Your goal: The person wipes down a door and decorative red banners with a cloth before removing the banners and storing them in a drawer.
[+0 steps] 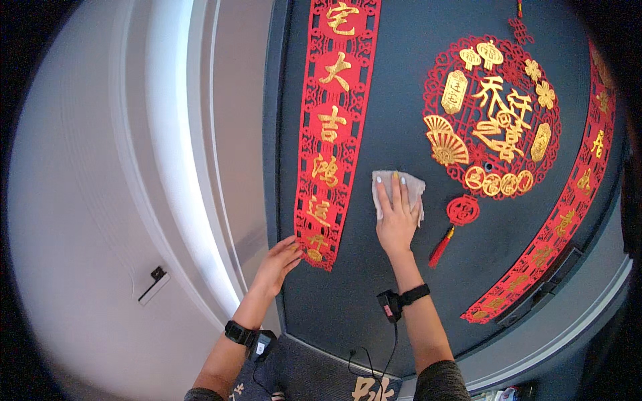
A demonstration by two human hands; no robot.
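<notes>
My right hand [398,224] presses a light grey cloth [416,189] against the dark door [394,120], holding it there with fingers stretched over it. The cloth lies between a long red paper-cut banner [328,157] and a round red and gold ornament [500,119]. At the banner's lower left edge is my left hand [275,264], open, its fingers extended and fingertips at or close to the paper. Whether they touch it I cannot tell. Both wrists carry strapped dark devices with cables.
A red tassel [440,247] hangs below the ornament, right of my right hand. Another red banner [555,234] runs down the door's right side, beside a dark handle [540,287]. Pale moulding [200,147] frames the left side. A dark mat [314,364] with light lettering lies below.
</notes>
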